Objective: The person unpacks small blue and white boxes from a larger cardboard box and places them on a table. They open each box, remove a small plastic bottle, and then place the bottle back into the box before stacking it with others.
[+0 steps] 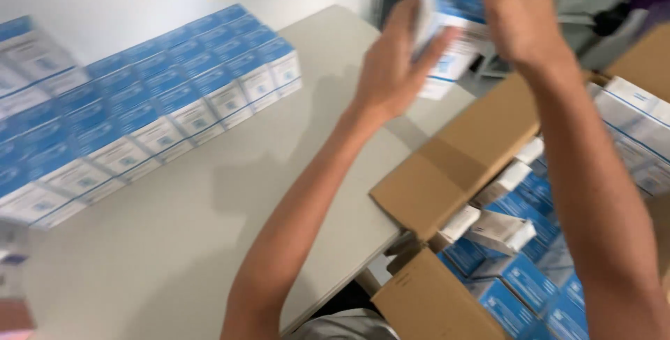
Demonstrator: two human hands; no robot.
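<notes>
Blue-and-white carton (pixel 450 36) lifted high at far right, above the far edge of the bench (pixel 209 228), blurred. Pinched from both sides: left hand (pixel 391 68) flat against its near-left face, right hand (pixel 513 16) cupped over top, fingers (pixel 429 50) clenched on it. Raised clear of open cardboard box (pixel 453 162) at right, loosely heaped with like cartons. Far left on bench, neat packed rows of same cartons (pixel 139 117), faces aligned, edges touching.
</notes>
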